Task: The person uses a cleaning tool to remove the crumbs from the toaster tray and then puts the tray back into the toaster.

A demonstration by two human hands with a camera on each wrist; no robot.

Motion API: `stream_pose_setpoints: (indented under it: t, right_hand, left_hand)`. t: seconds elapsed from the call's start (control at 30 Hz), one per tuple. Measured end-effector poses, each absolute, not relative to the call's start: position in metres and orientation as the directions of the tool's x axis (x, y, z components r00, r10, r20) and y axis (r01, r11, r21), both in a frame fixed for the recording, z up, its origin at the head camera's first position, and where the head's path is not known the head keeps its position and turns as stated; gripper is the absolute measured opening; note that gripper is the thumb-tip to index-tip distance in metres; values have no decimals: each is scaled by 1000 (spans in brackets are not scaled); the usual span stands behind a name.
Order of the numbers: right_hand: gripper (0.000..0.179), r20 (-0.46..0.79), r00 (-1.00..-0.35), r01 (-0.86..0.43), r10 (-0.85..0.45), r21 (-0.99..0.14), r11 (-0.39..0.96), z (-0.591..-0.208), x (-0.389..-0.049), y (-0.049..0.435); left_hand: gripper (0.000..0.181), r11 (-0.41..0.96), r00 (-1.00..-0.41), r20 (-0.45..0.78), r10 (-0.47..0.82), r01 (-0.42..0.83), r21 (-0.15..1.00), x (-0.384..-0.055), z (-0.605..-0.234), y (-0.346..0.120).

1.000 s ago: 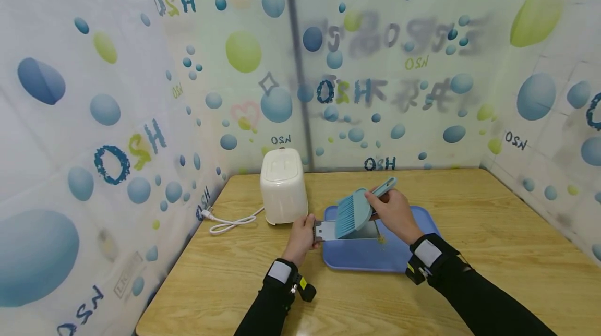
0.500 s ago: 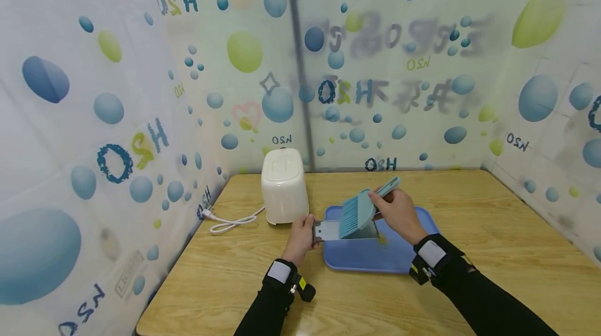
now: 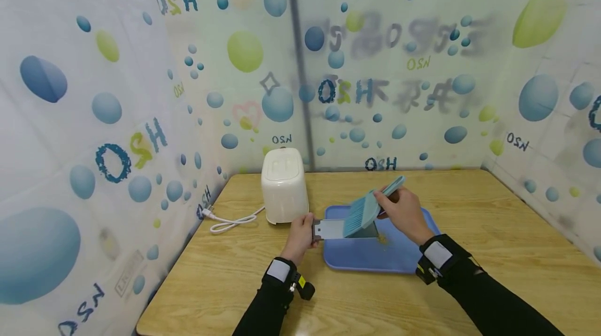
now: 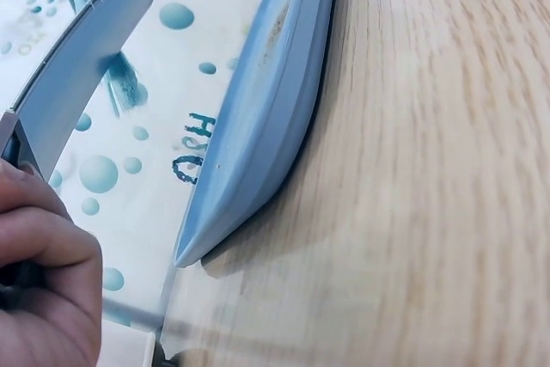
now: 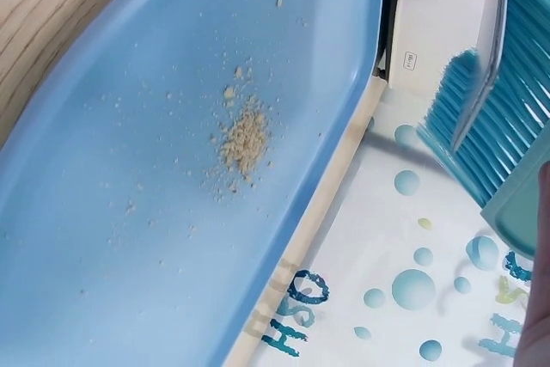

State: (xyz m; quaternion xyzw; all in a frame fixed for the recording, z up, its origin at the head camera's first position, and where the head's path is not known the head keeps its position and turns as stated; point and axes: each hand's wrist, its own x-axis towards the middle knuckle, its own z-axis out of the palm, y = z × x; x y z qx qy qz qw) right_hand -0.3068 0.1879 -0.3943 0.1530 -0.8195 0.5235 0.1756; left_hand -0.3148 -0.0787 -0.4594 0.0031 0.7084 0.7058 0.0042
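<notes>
From the head view, a person in black sleeves works at a wooden table [image 3: 497,242], the left hand [image 3: 299,239] clamped around the grey handle of a flat, pale scraper [image 3: 331,229] that reaches out over the left part of a blue tray [image 3: 363,263]. The right hand [image 3: 405,215], thumb and fingers pinched on its handle, holds a light-blue brush [image 3: 362,215] slantwise, bristles across the scraper's blade. A small patch of tan crumbs [image 3: 382,239] lies on the tray just beyond the blade's end; a white toaster [image 3: 284,190] stands behind the left hand, its white cord [image 3: 235,224] looped to the left. In the left wrist view, the left hand's curled fingers hold the scraper raised above the table, with bristle tips showing past the blade's lower edge and the tray resting flat on the wood beside it. In the right wrist view, the crumbs form a loose heap with specks scattered around, while bristles show on both sides of the blade; only a sliver of the right hand enters at the edge, too little there to tell its grip.
</notes>
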Motion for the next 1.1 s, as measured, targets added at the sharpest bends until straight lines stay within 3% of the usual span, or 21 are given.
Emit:
stream_pose_setpoints:
  t: [0.33,0.77,1.1]
  right_hand:
    - [34,456,-888,-432,-57,-787,439,-394,-305,198]
    - [27,546,-836,-494,-57,-703,511,-389,-305,216]
    - [33,548,-836,-453,-20,-669,589,-388,-305,223]
  left_hand:
    - [36,3,-1000,-7,14,-7,1000,-314,-461,-79]
    - [38,3,-1000,-2,5,-2,1000,-315,-460,-79]
    - [36,6,-1000,-16,0,-16,1000,-315,-462,-81]
